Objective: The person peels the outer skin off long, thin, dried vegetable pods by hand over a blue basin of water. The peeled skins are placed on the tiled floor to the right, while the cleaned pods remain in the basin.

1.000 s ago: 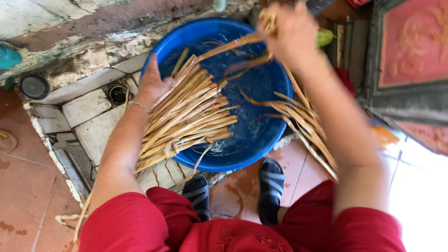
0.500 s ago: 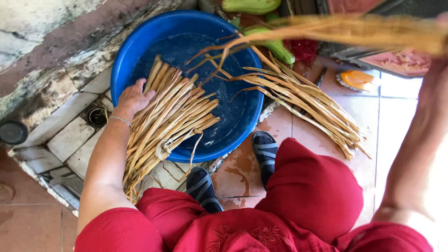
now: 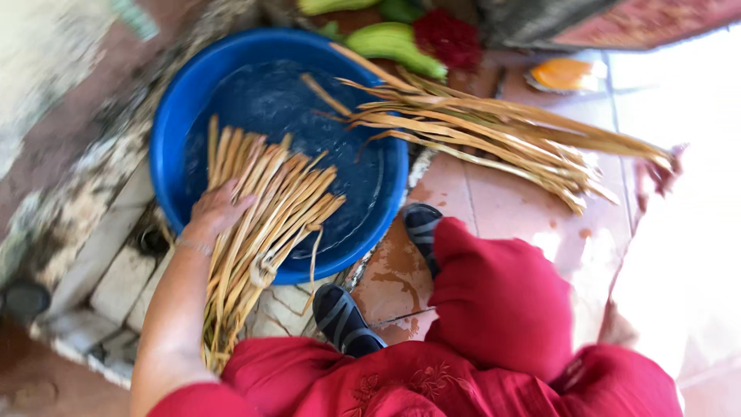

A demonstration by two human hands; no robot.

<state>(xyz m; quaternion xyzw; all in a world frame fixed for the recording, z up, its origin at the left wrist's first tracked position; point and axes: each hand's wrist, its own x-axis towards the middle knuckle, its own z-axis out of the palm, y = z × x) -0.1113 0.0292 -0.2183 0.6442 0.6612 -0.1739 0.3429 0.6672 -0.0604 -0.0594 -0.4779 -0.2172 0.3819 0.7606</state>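
Note:
A round blue basin (image 3: 164,131) holding dark water stands on the tiled floor in front of me. A tied bundle of tan reed strips (image 3: 270,224) lies over its near rim, tips in the water. My left hand (image 3: 218,214) presses flat on that bundle. A second, looser bundle of strips (image 3: 494,135) stretches from the basin's far side out to the right. My right hand (image 3: 660,171), blurred and washed out by bright light, grips that bundle's far end near the right edge.
Green fruits (image 3: 401,40), a red clump (image 3: 449,35) and an orange piece (image 3: 563,73) lie beyond the basin. My sandalled feet (image 3: 343,320) and red-clothed knees sit just before it. A floor drain (image 3: 150,241) and rough stone wall are at left.
My right hand has swung out to the right and lowered the loose bundle so it lies nearly level. The view has shifted right. My left hand stays on the tied bundle.

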